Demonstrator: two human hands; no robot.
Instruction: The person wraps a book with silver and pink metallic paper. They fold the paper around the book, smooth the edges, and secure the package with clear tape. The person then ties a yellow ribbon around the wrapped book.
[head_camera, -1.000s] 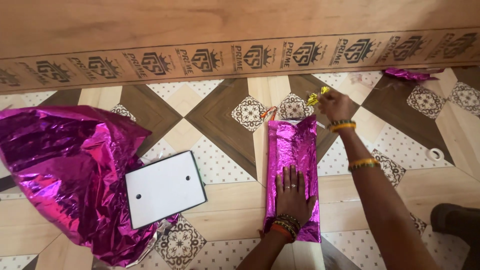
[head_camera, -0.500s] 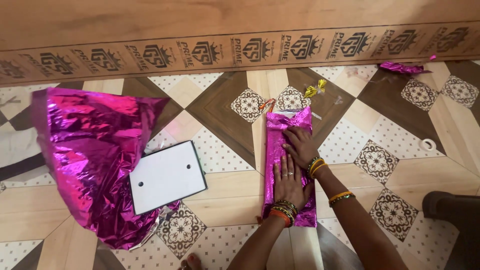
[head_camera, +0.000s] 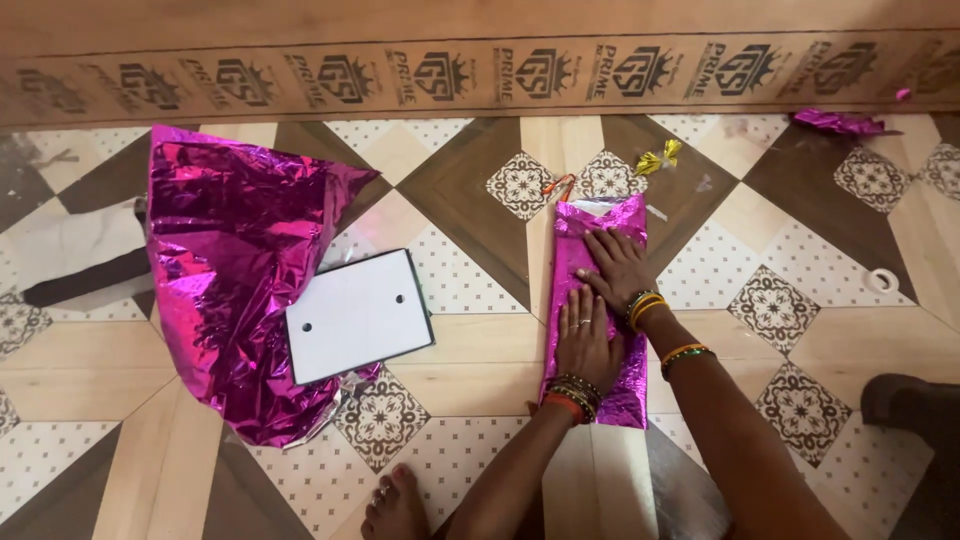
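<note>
Where both hands press flat: crinkled magenta foil parcel (head_camera: 598, 300), oblong.

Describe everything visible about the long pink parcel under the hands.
The parcel is a long, narrow, flat package wrapped in shiny, crinkled magenta foil. It lies flat on the patterned floor, running away from the person. At its far end the wrapping is open, showing something pale inside. The left hand presses palm-down on its near half; the right hand lies flat on its far half.
</note>
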